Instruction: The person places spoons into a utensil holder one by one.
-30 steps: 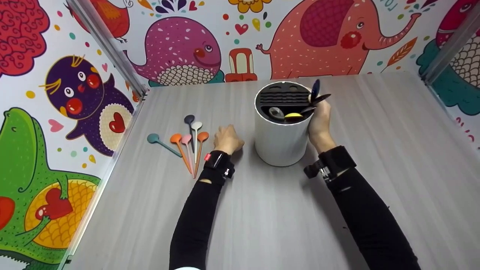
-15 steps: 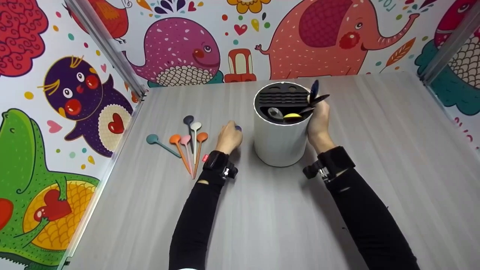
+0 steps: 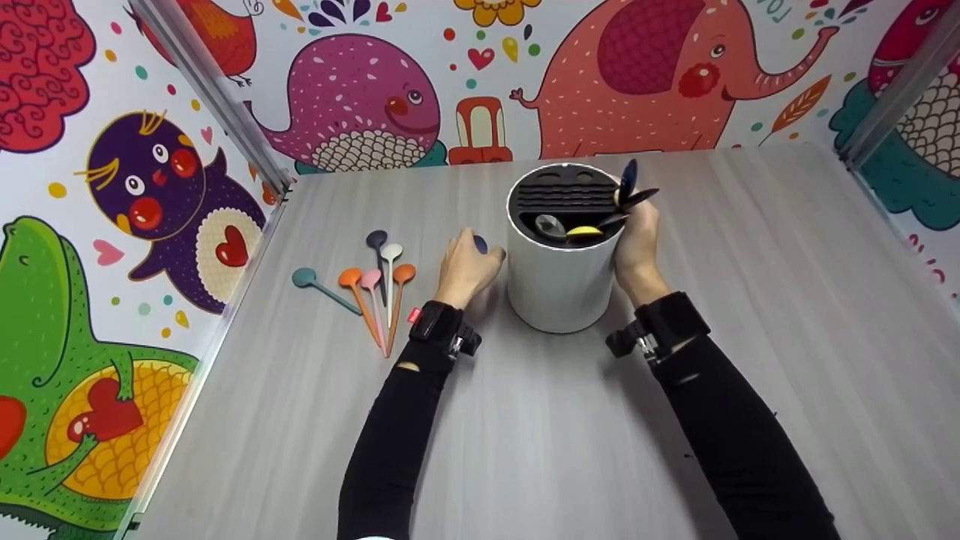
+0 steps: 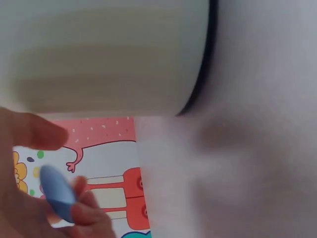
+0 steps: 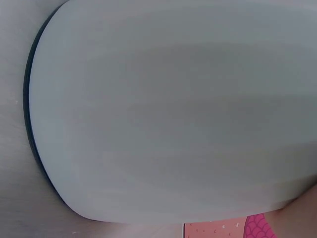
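A white cylindrical utensil holder (image 3: 561, 289) stands upright, its black slotted top holding a metal spoon (image 3: 551, 226), a yellow-headed utensil (image 3: 584, 232) and several dark utensils at the right rim. My right hand (image 3: 639, 255) rests against the holder's right side, its fingers mostly hidden behind it; a dark blue spoon (image 3: 628, 180) sticks up just above. Left of the holder, my left hand (image 3: 466, 268) grips a blue spoon (image 4: 58, 193) in curled fingers, only its oval head showing. The left thumb (image 4: 42, 132) points toward the holder's wall.
On the table (image 3: 525, 435), left of my left hand, lie a teal spoon (image 3: 305, 277), a pink spoon (image 3: 372, 280), a white spoon (image 3: 391, 253), a dark spoon (image 3: 377, 239) and two orange spoons. Printed cartoon walls (image 3: 360, 90) enclose the back and sides.
My left hand has risen slightly and shifted right toward the holder, and the blue spoon's head has come into sight in it. The right hand and the holder stay put.
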`<state>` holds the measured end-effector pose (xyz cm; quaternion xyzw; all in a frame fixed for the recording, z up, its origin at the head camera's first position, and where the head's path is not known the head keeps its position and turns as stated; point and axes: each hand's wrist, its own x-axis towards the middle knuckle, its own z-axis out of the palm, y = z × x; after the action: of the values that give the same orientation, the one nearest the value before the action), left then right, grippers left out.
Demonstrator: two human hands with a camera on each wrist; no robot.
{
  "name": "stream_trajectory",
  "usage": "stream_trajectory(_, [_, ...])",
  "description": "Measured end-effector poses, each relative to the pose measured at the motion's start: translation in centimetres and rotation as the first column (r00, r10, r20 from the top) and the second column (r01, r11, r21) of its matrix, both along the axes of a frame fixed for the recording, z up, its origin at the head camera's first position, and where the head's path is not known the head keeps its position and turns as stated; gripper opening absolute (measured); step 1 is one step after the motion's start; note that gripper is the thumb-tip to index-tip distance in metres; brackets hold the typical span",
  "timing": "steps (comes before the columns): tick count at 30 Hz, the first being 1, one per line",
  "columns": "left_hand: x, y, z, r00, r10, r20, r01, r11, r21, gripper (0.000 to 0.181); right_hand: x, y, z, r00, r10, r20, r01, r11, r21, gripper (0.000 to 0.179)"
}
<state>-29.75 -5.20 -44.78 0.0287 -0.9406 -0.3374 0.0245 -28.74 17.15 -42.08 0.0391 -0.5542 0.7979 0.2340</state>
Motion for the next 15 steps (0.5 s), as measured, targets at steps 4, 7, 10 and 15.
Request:
stream_trajectory(4, [0.1, 0.0, 0.3, 0.997, 0.032, -0.077, -0.029, 0.999, 0.038, 0.029, -0.1, -0.2, 0.0, 1.000, 0.018, 0.018, -0.017, 1.000, -0.009, 0.037])
stream_trajectory(7, [0.2, 0.1, 0.9, 0.992, 0.045, -0.114, -0.033, 0.994, 0.104, 0.026, -0.1, -0.2, -0.1, 0.999, 0.023, 0.023, -0.023, 1.000, -0.014, 0.037])
stream_trajectory(10, [0.3, 0.5, 1.9, 0.988, 0.033, -0.150, -0.007, 0.985, 0.170, 0.030, -0.2, -0.1, -0.1, 1.000, 0.022, 0.010, -0.022, 1.000, 0.000, 0.037])
stream_trajectory(15, [0.3, 1.1, 4.0, 0.979, 0.027, -0.204, 0.028, 0.964, 0.263, 0.037, -0.2, 0.1, -0.1, 1.000, 0.027, -0.001, -0.027, 1.000, 0.002, 0.037])
